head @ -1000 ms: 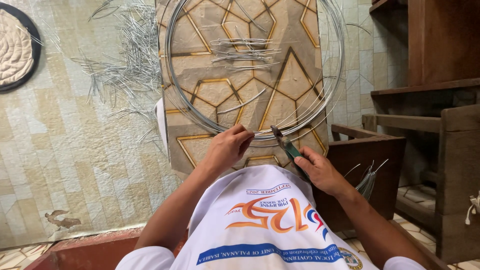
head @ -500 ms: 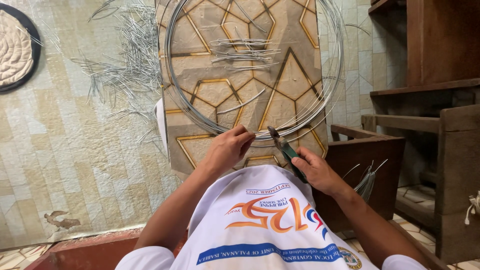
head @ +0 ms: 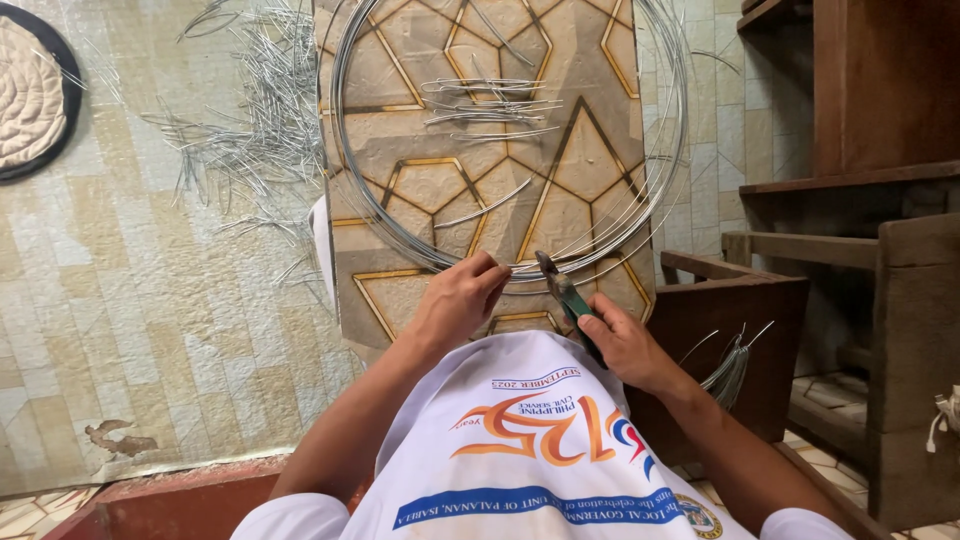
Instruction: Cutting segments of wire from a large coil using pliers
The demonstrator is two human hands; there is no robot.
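A large coil of silver wire [head: 400, 230] lies on a patterned board [head: 600, 100] in front of me. My left hand [head: 458, 300] pinches the wire at the coil's near edge, fingers closed on it. My right hand [head: 620, 345] grips green-handled pliers [head: 562, 290], whose jaws sit at the wire just right of my left fingers. Short cut wire pieces [head: 490, 100] lie inside the coil on the board.
A heap of cut wire lengths [head: 255, 120] is strewn on the tiled floor to the left. A round woven mat [head: 30, 100] sits at far left. A wooden box [head: 730, 330] with a wire bundle [head: 730, 365] and wooden furniture [head: 880, 250] stand on the right.
My right hand has shifted the pliers slightly left along the wire, closer to my left fingers. My left hand stays pinched on the coil.
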